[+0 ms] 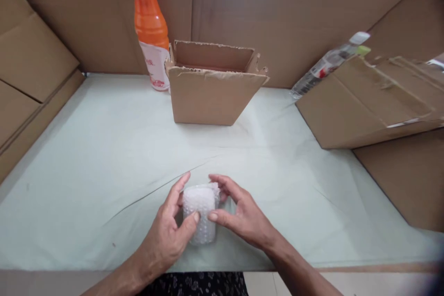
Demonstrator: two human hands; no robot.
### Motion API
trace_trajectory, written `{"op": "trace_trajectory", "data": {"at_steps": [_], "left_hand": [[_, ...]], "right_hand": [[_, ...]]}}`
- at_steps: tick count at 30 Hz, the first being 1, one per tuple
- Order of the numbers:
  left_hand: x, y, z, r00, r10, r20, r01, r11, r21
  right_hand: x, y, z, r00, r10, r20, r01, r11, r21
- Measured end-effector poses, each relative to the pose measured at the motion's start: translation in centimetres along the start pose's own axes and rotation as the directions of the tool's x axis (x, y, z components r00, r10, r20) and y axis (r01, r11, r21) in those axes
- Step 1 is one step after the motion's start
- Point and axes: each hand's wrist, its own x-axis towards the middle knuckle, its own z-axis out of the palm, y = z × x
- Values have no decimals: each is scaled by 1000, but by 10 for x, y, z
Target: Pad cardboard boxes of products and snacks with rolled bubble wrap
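A small white bundle in bubble wrap (200,199) is near the table's front edge, between my two hands. My left hand (169,231) grips it from the left, its thumb pressing on the upper face and its fingers along the far left side. On the other side, my right hand (241,215) curls round the bundle's right edge, thumb at the face and fingers by a loose flap of wrap at the far corner. What the wrap encloses cannot be made out.
An open cardboard box (208,99) stands at the back centre, beside an orange drink bottle (151,27). A clear plastic bottle (322,69) leans by another cardboard box (360,101) at right. Cardboard panels (277,18) wall the cloth-covered table (121,148); more cardboard (31,55) lines the left.
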Motion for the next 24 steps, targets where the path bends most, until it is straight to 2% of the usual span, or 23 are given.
{"op": "trace_trajectory", "data": {"at_steps": [3,6,9,11,12,13,14,15,16,17,19,21,22,24], "left_hand": [[3,-9,4,997,49,57,-44,996,-83],[9,-18,8,992,34,119,-21,994,-106],[19,-14,7,992,91,92,-98,992,75],[33,4,3,961,260,92,-276,909,313],[44,19,1,913,394,102,-396,801,450],[58,36,-2,827,548,124,-509,639,577],[75,56,-5,702,696,151,-583,440,683],[94,77,-7,551,812,193,-616,240,750],[115,98,-10,418,876,240,-608,74,790],[136,116,-12,359,889,285,-575,-30,818],[173,145,-15,345,882,321,-519,-105,848],[192,159,-16,367,869,332,-520,-104,848],[193,160,-17,368,866,338,-539,-98,837],[175,154,-18,357,863,357,-586,-91,805]], "right_hand": [[7,0,5,997,67,-27,-61,978,200],[10,3,8,997,73,-20,-65,957,281],[11,7,7,999,44,8,-45,971,234],[13,10,1,997,50,-63,-34,971,236],[14,10,-3,992,57,-109,-28,966,256],[15,11,-9,987,64,-148,-20,960,280],[16,11,-16,982,69,-176,-14,956,295],[16,10,-24,977,70,-199,-11,959,283],[16,10,-33,973,62,-221,-7,971,239],[15,9,-42,969,44,-244,-2,986,167],[12,8,-59,954,-21,-300,13,999,-29],[7,6,-75,928,-114,-354,38,976,-215],[4,4,-84,910,-162,-382,52,958,-283],[-2,-4,-103,856,-242,-457,75,932,-354]]}}
